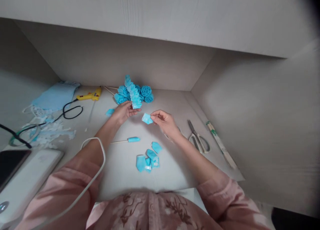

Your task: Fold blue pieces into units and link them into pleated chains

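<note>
My left hand (123,111) is closed on the lower end of a long stack of blue fabric petals (132,90), which leans up and to the left. Between the thumb and fingers of my right hand (165,122) is a single blue petal (147,118), just right of the stack's lower end. Below my hands lies a stick with a blue wrapped tip (133,139). Several loose blue petals (140,163) are heaped nearer to me. Behind the stack, finished blue fabric roses (146,91) on sticks lie in a bunch.
A yellow glue gun (90,95) with a black cord lies back left, beside folded blue face masks (56,95) and white scraps (56,131). Scissors (199,139) and a packet of sticks (221,144) lie right. A white cable (100,168) crosses my left arm. Panels enclose the table.
</note>
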Tool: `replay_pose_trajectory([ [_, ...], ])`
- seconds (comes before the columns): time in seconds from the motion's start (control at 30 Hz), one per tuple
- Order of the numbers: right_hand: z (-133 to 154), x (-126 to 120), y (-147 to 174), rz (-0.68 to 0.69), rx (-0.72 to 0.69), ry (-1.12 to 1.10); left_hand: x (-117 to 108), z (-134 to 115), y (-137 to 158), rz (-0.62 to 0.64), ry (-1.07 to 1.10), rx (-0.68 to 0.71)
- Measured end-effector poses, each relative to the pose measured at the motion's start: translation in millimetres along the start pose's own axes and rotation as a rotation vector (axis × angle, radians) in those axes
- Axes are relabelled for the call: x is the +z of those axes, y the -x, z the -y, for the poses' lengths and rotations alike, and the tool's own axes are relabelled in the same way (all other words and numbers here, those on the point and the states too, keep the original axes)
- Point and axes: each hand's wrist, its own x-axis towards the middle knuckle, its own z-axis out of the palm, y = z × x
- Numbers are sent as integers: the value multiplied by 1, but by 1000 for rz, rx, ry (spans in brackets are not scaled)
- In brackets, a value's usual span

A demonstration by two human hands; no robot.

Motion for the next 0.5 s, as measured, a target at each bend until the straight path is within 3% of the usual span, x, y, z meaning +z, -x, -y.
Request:
replay_pose_trajectory([
  [0.2, 1, 6, -40, 90, -100, 134, 1, 1, 0, -27, 19, -6],
  [0.5, -23, 23, -76, 90, -89, 69, -3, 14, -7, -25, -61, 51],
])
